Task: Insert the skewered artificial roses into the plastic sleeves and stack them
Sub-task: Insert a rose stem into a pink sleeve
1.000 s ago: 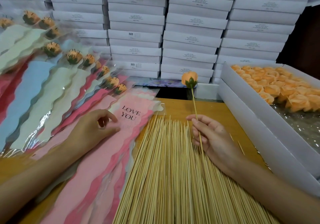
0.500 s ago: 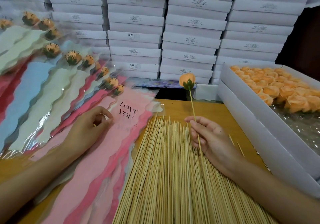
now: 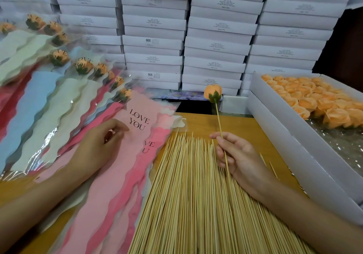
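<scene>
One slim skewered rose [image 3: 213, 94] pinched in right hand [image 3: 241, 159]; left hand [image 3: 98, 145] pinches glossy pink sleeve [image 3: 125, 165].

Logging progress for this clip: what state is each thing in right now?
Skewered rose: upright, held by right hand, not yet sleeved.
Top pink sleeve: empty, flat on the pile, left hand resting on it.
Filled sleeves: stacked at left, roses inside.
Rose box: open, partly full.
Skewers: loose pile, lying flat.
White boxes: closed, stacked.
</scene>
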Demonstrator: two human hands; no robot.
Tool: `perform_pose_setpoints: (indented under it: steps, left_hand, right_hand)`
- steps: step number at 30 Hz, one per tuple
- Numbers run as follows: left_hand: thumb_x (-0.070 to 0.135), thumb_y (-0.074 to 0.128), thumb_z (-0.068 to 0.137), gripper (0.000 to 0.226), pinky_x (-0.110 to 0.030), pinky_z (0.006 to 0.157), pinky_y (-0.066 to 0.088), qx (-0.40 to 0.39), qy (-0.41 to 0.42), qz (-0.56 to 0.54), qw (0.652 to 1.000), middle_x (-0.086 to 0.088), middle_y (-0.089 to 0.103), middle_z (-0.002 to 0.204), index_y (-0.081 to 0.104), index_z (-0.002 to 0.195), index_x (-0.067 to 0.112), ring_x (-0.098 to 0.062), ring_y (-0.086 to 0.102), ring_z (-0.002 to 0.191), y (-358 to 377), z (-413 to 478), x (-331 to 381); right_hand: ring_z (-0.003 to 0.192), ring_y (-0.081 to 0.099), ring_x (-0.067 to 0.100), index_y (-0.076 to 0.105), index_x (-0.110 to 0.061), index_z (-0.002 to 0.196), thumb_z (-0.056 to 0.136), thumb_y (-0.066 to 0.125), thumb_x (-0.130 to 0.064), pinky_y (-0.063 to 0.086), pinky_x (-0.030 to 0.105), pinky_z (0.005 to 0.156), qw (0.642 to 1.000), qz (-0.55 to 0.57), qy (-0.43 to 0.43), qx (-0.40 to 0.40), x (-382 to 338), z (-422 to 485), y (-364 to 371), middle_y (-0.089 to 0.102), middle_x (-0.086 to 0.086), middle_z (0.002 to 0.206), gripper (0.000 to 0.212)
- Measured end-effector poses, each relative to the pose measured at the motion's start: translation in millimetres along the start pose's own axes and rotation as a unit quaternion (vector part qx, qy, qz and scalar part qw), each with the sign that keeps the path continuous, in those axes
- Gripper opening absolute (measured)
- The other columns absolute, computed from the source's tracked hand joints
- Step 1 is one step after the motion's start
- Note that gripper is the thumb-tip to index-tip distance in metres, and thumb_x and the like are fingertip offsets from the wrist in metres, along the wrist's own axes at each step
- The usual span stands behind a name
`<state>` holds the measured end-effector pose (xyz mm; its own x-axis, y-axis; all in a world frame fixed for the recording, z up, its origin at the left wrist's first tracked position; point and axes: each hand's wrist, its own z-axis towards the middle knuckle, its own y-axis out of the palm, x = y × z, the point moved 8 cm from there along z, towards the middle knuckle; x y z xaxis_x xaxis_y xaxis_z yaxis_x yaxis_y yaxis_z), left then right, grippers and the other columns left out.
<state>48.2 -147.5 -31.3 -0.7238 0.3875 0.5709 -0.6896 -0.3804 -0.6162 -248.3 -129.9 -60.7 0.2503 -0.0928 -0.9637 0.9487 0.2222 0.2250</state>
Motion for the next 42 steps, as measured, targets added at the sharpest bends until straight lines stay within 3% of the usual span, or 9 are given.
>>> perform_pose_setpoints:
  steps: [8,15,20,23,27,30,34,38,42]
  left_hand:
    - [-0.002,0.047,0.098,0.044,-0.024,0.074,0.057,-0.01,-0.136,-0.282,0.95,0.015,0.071,0.112,0.076,0.097,0.031,-0.011,0.069,0.096,6.1,0.9,-2.0]
    - [-0.01,0.043,0.091,0.051,-0.018,0.045,0.045,-0.174,-0.238,-0.413,0.862,-0.005,0.072,0.112,0.067,0.121,0.023,-0.015,0.059,0.059,37.6,-22.6,46.2]
    - [-0.001,0.064,0.072,0.06,-0.042,0.081,0.042,-0.295,-0.244,-0.423,0.821,-0.012,0.066,0.123,0.063,0.126,0.024,-0.033,0.051,0.093,65.2,-49.3,67.9]
    - [0.009,0.076,0.072,0.051,-0.038,0.079,0.05,-0.326,-0.232,-0.403,0.823,-0.019,0.066,0.114,0.069,0.119,0.027,-0.028,0.06,0.085,72.5,-56.3,70.3]
    - [0.017,0.072,0.078,0.02,-0.019,0.055,0.053,-0.275,-0.184,-0.336,0.882,-0.018,0.072,0.092,0.078,0.097,0.018,-0.01,0.063,0.065,66.5,-44.8,68.4]
    - [0.01,0.072,0.08,0.005,-0.026,0.046,0.049,-0.255,-0.148,-0.28,0.914,-0.014,0.063,0.065,0.077,0.083,0.01,-0.016,0.056,0.048,62.4,-38.0,63.4]
    - [-0.005,0.071,0.081,0.032,-0.026,0.047,0.048,-0.301,-0.146,-0.264,0.905,0.007,0.058,0.054,0.07,0.104,0.017,-0.014,0.05,0.041,65.7,-39.8,65.8]
    - [-0.011,0.072,0.076,0.073,-0.029,0.067,0.055,-0.355,-0.167,-0.275,0.878,0.018,0.065,0.123,0.051,0.135,0.027,-0.031,0.061,0.07,66.7,-41.8,67.0]
    - [-0.017,0.063,0.079,0.08,-0.007,0.08,0.048,-0.405,-0.141,-0.28,0.859,0.016,0.063,0.127,0.043,0.14,0.03,-0.006,0.058,0.118,66.8,-41.6,73.0]
  right_hand:
    - [0.04,0.034,0.003,0.062,-0.009,0.118,0.101,0.045,-0.02,0.032,0.027,0.053,0.998,-0.039,0.0,0.045,-2.0,-1.9,-7.8,0.049,-0.004,0.054,0.026]
    - [0.037,0.031,0.003,0.062,-0.014,0.12,0.104,0.039,-0.023,0.036,0.02,0.045,0.997,-0.009,-0.017,0.075,-1.8,-0.2,-15.5,0.044,-0.006,0.051,0.029]
    - [0.037,0.029,0.004,0.063,-0.012,0.115,0.104,0.039,-0.019,0.04,0.019,0.043,0.993,0.025,-0.028,0.114,-2.7,1.8,-25.1,0.044,-0.004,0.052,0.026]
    - [0.038,0.03,0.004,0.064,-0.013,0.113,0.104,0.04,-0.018,0.04,0.019,0.044,0.991,0.034,-0.022,0.124,-1.5,2.6,-27.6,0.045,-0.003,0.052,0.026]
    - [0.037,0.032,0.004,0.065,-0.013,0.112,0.104,0.04,-0.017,0.041,0.019,0.045,0.991,0.032,-0.019,0.125,-1.3,1.5,-26.7,0.046,-0.003,0.052,0.027]
    - [0.038,0.033,0.003,0.065,-0.011,0.113,0.104,0.039,-0.016,0.04,0.018,0.044,0.992,0.029,-0.016,0.124,-1.9,1.0,-25.2,0.047,-0.002,0.052,0.028]
    - [0.039,0.034,0.003,0.064,-0.012,0.114,0.104,0.037,-0.013,0.039,0.018,0.045,0.993,0.015,-0.011,0.121,-2.4,0.5,-23.2,0.047,-0.004,0.052,0.03]
    - [0.039,0.034,0.003,0.064,-0.013,0.115,0.104,0.036,-0.012,0.039,0.017,0.046,0.993,0.006,-0.006,0.117,-2.6,-0.3,-22.0,0.046,-0.004,0.052,0.03]
    - [0.039,0.034,0.003,0.065,-0.013,0.114,0.104,0.036,-0.012,0.038,0.017,0.046,0.994,0.001,-0.009,0.113,-3.4,-0.7,-20.5,0.047,-0.003,0.052,0.03]
